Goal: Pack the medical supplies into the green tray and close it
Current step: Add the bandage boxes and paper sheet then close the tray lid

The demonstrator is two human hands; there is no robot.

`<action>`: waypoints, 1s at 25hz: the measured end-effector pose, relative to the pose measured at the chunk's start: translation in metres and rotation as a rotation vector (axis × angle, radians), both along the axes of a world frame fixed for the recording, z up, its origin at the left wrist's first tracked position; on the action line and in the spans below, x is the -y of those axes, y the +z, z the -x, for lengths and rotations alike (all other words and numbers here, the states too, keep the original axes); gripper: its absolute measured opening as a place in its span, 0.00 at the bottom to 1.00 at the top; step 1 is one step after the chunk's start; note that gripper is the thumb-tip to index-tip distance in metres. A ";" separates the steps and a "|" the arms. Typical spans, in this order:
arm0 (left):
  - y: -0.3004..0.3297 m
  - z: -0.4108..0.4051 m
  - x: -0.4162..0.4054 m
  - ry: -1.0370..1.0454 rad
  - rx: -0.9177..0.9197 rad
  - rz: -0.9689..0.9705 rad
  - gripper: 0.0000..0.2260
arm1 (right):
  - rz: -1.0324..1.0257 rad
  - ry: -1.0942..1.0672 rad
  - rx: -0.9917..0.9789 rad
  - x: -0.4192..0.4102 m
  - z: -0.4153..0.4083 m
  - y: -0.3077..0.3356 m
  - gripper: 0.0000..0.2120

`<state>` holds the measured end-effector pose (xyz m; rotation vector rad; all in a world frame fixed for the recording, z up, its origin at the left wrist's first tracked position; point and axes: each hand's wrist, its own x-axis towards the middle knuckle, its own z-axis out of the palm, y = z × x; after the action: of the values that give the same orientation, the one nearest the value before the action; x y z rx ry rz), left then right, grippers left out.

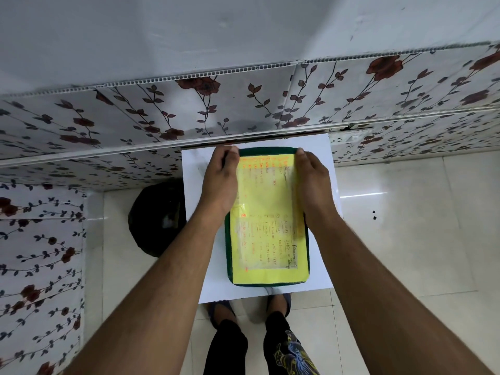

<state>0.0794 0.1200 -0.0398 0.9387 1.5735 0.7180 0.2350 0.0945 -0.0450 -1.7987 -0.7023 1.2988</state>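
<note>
The green tray (266,151) lies on a small white table (193,185) with its lid down. A yellow handwritten sheet (266,226) covers most of the lid. My left hand (220,175) grips the tray's far left edge, fingers curled over the rim. My right hand (311,177) grips the far right edge the same way. No medical supplies are visible; whatever is inside the tray is hidden by the lid.
A wall with rose-patterned panels (162,112) runs right behind the table. A dark round object (157,217) sits on the tiled floor to the table's left. My feet (251,307) stand at the table's near edge.
</note>
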 end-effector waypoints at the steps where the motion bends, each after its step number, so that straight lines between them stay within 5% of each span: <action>1: -0.003 0.000 0.003 0.021 -0.012 -0.015 0.09 | -0.011 0.003 0.006 0.002 0.002 0.000 0.17; 19: -0.011 0.000 0.001 0.144 0.065 0.035 0.13 | -0.052 -0.059 0.109 -0.001 0.010 -0.006 0.16; 25: 0.009 0.004 0.013 0.124 -0.022 -0.015 0.15 | -0.029 0.130 0.075 0.008 -0.010 0.000 0.17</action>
<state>0.0750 0.1070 -0.0309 0.8676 1.6584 0.8093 0.2447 0.0863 -0.0453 -1.8107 -0.8877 1.3036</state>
